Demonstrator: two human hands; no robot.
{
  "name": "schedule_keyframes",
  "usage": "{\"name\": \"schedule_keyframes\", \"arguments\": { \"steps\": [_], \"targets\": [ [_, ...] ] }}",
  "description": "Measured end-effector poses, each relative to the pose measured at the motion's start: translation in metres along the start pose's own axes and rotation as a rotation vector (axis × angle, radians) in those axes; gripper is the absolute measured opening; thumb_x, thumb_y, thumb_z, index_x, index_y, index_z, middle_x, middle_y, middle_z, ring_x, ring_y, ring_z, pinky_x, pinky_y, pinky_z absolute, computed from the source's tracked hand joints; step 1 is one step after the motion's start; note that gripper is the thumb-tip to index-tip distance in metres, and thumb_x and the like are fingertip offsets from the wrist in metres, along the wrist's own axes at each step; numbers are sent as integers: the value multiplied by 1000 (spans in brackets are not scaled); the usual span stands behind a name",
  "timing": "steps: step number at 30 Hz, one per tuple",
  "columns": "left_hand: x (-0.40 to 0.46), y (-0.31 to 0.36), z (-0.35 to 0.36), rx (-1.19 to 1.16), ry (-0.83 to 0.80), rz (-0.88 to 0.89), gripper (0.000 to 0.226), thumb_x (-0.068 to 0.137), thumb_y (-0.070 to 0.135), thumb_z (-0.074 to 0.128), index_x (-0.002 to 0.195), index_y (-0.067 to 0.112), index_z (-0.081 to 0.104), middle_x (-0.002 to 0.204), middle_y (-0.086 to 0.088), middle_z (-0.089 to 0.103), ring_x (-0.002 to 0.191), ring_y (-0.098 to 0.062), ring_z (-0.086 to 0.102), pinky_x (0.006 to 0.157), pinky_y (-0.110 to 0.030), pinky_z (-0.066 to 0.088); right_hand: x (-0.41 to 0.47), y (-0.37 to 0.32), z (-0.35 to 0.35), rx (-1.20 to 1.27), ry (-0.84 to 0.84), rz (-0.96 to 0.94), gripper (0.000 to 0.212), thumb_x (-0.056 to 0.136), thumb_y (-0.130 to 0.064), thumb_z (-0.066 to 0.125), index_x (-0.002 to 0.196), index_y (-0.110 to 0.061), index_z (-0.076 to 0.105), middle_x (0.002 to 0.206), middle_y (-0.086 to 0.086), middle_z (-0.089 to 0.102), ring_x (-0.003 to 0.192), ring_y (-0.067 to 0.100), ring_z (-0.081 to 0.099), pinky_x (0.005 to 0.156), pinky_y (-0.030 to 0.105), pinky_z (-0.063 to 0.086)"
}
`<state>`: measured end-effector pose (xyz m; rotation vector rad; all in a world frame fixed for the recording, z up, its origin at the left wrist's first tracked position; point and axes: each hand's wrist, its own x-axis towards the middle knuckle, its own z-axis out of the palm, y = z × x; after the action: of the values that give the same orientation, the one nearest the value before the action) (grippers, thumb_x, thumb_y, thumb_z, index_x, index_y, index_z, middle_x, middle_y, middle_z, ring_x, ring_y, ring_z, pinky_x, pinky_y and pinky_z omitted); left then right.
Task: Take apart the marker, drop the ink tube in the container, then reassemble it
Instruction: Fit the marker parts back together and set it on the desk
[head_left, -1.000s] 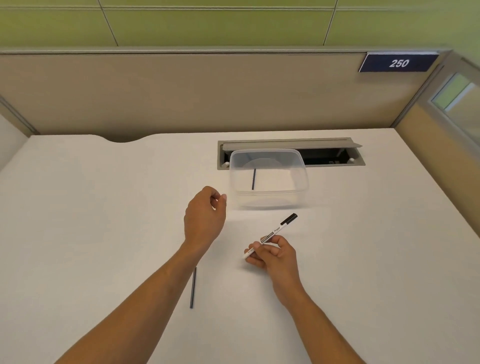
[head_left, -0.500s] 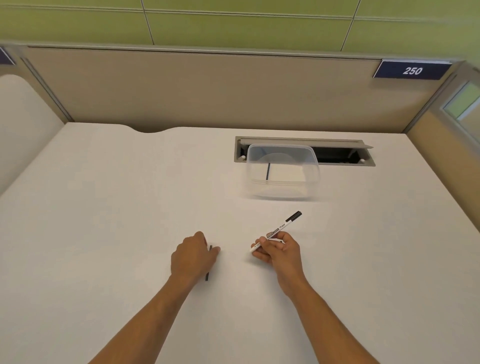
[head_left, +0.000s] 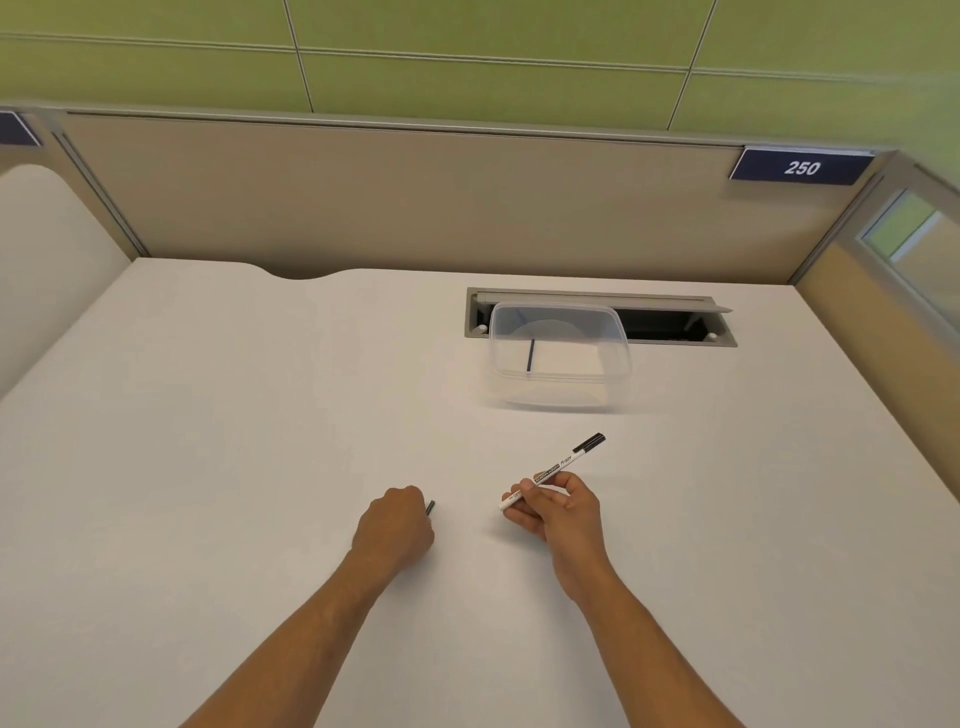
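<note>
My right hand (head_left: 558, 514) holds the white marker (head_left: 556, 467) by its lower end, with the black cap pointing up and to the right, just above the table. My left hand (head_left: 397, 525) is closed, knuckles up, on a thin dark ink tube (head_left: 430, 507); only the tube's short tip shows past my fingers. The clear plastic container (head_left: 618, 364) stands further back on the white desk. A second thin dark tube (head_left: 530, 356) lies inside it.
The container partly covers a grey cable slot (head_left: 675, 317) set into the desk's back. A beige partition (head_left: 415, 208) with a "250" sign (head_left: 802, 167) closes off the rear. Another partition runs along the right side.
My left hand came back from near the container to the dark tube lying on the desk and closed over it. My right hand kept the marker almost still.
</note>
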<state>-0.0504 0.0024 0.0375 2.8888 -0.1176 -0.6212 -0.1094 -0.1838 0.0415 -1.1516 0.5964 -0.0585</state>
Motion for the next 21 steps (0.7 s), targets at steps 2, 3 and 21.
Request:
{"name": "schedule_keyframes", "arguments": {
  "steps": [2,3,21],
  "targets": [
    [-1,-1,2,11,1,14,9,91,16,43,82,13,45,74,1,44,73,-23,50,60,-29,37,-1,0,0,19,-3,3,25,90,-4,67,108,8,55,98,29,73,85,32,75,75,37,63],
    [-1,-1,2,13,5,19,10,91,16,42,82,13,45,74,1,44,72,-22,50,60,-29,36,-1,1,0,29,-4,5,24,90,-4,67,108,7,55,98,29,72,85,32,75,75,37,63],
    [-5,12,-26,-1137,35,49,9,88,10,65,87,1,67,74,-13,72,61,-17,65,62,-31,57,2,-7,10,233,-2,78,11,91,0,64,99,3,58,90,24,71,79,30,75,68,31,62]
  ]
}}
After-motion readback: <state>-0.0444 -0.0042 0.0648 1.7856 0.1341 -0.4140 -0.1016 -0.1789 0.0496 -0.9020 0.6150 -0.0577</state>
